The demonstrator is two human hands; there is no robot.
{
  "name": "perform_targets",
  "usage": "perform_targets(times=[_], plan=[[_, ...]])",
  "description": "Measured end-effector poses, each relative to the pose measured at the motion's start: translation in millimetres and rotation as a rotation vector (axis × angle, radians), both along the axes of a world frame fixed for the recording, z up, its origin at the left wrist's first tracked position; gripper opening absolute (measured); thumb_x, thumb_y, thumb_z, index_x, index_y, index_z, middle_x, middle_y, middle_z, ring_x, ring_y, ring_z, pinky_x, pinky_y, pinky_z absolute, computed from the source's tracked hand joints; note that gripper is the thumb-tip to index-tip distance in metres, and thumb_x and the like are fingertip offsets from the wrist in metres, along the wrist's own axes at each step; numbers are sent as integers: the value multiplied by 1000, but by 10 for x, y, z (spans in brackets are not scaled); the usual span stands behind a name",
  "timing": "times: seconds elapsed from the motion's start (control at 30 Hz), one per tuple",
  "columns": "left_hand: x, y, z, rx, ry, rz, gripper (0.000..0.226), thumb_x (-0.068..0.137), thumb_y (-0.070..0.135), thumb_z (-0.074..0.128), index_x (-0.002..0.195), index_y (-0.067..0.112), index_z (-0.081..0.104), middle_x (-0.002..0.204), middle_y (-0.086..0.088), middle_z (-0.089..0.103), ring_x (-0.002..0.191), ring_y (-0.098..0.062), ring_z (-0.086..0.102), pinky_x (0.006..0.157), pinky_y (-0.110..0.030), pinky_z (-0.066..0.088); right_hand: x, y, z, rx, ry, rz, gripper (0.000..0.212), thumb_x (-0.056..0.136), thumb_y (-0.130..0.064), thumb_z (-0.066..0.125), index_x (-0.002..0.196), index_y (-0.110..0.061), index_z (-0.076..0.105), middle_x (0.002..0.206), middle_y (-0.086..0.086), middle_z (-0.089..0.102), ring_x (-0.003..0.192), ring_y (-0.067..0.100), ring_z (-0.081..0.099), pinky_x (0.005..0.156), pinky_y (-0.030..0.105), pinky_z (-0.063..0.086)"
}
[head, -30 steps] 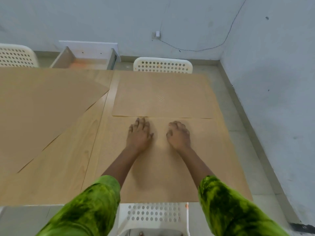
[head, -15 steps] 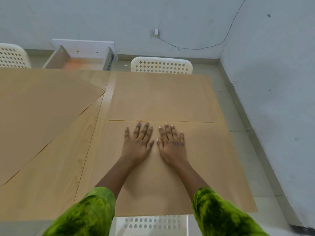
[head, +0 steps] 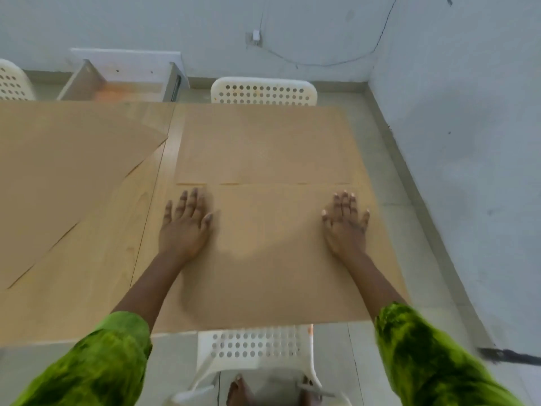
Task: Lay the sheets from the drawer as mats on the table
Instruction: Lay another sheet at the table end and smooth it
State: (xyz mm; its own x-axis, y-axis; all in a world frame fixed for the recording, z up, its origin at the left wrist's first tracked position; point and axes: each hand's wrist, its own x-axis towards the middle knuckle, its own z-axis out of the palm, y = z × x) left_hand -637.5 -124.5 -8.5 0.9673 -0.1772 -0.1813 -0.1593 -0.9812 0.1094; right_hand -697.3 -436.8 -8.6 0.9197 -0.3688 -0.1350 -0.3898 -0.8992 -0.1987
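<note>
A brown sheet (head: 269, 259) lies flat on the near right part of the wooden table (head: 96, 273). My left hand (head: 186, 227) presses palm down on its left side, fingers spread. My right hand (head: 345, 224) lies flat near its right edge. Both hands hold nothing. A second brown sheet (head: 263, 145) lies just beyond, its near edge meeting the first sheet. A third, larger sheet (head: 58, 171) lies skewed on the left of the table. The open drawer (head: 123, 86) stands behind the table by the wall.
White perforated chairs stand at the far side (head: 263, 90), the far left (head: 11, 83) and right below me (head: 254, 350). The grey wall (head: 468, 142) runs close along the table's right side. My bare foot (head: 238, 394) shows under the near chair.
My hands were together at the middle of the near sheet; they have slid apart, the left to the sheet's left side and the right to its right side.
</note>
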Motion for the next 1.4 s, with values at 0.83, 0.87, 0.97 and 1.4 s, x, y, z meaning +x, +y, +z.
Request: perform_targets(times=[0.83,0.87,0.97,1.4], plan=[[-980,288,-254,-58,-112,-37,66,90,46,6,149,21,19,158,-5,16,146,-23,13,116,-41,10,-1212,23,-169,-37,89,-1,65,88,-44,1,149,-20,1,159,-4,-2,147,14,-5,117,45,-1],[-970,311,-255,-56,-108,-34,66,90,47,5,149,21,19,158,-5,15,146,-23,13,116,-41,9,-1219,-28,-167,-41,87,-6,64,90,-42,4,149,-20,1,159,-4,-1,147,13,-4,117,46,-1],[-959,289,-254,-69,-103,-25,67,89,47,4,149,22,18,158,-4,14,146,-23,11,117,-40,7,-1204,-55,-157,-31,87,1,55,98,-36,11,149,-21,1,159,-5,-2,147,13,-5,118,46,-1],[-984,306,-190,-11,-44,-33,86,75,71,0,150,28,4,160,-2,-2,147,-22,-2,118,-41,2,-1172,-116,-99,-32,131,76,57,99,-39,13,149,-20,-5,159,-4,-9,146,14,-11,116,46,-6]])
